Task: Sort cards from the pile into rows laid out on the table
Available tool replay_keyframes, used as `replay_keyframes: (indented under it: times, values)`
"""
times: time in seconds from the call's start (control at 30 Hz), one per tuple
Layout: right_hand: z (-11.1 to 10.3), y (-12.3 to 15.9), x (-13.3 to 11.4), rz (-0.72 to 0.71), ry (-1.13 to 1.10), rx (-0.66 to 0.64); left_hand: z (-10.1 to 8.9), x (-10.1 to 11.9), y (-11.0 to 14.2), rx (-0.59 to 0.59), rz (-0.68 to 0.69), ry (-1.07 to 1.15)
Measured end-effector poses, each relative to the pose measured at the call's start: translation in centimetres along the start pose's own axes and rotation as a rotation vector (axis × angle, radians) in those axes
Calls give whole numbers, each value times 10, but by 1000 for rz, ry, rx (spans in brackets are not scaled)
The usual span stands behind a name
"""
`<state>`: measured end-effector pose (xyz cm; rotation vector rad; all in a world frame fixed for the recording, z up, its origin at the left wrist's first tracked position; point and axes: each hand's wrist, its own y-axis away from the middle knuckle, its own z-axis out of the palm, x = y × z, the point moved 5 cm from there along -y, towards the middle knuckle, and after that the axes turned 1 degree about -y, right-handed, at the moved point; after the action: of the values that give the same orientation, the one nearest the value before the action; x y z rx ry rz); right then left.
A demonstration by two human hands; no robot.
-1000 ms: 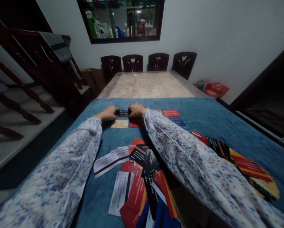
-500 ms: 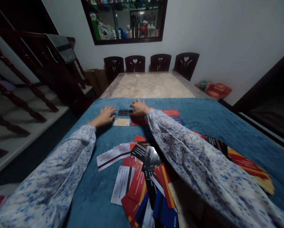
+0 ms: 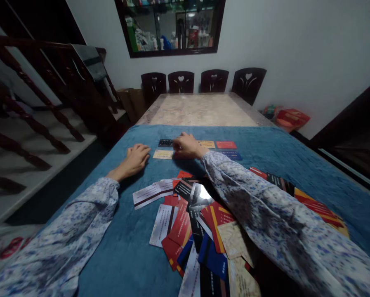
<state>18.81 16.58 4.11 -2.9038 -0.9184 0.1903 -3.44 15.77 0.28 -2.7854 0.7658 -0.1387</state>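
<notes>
My right hand is over two rows of cards, fingers curled down; whatever lies under the fingertips is hidden. Left of it, a black card and a cream card lie flat. To its right are an orange card, a red card and a blue card. My left hand rests on the blue cloth left of the cream card, empty, its fingers loosely bent and somewhat apart. A loose pile of mixed cards, including a white card, spreads between my forearms.
Blue cloth covers the near part of the table, and bare marbled tabletop shows beyond. A fanned row of cards lies beside my right sleeve. Several dark chairs stand at the far end. A wooden railing is on the left.
My left hand has drawn back slightly from the cards toward me. My right hand has curled its fingers and shifted nearer, uncovering the orange card. The view has turned slightly left.
</notes>
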Motion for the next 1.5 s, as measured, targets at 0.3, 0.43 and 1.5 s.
replay_keyframes:
  times: [0.3, 0.43, 1.5]
  values:
    - [9, 23, -29, -79, -53, 12, -6, 14, 53, 71, 21, 0]
    - [16, 30, -43, -123, -64, 3, -6, 19, 75, 86, 27, -30]
    - [35, 74, -104, -420, -174, -5, -31, 87, 164, 96, -13, -31]
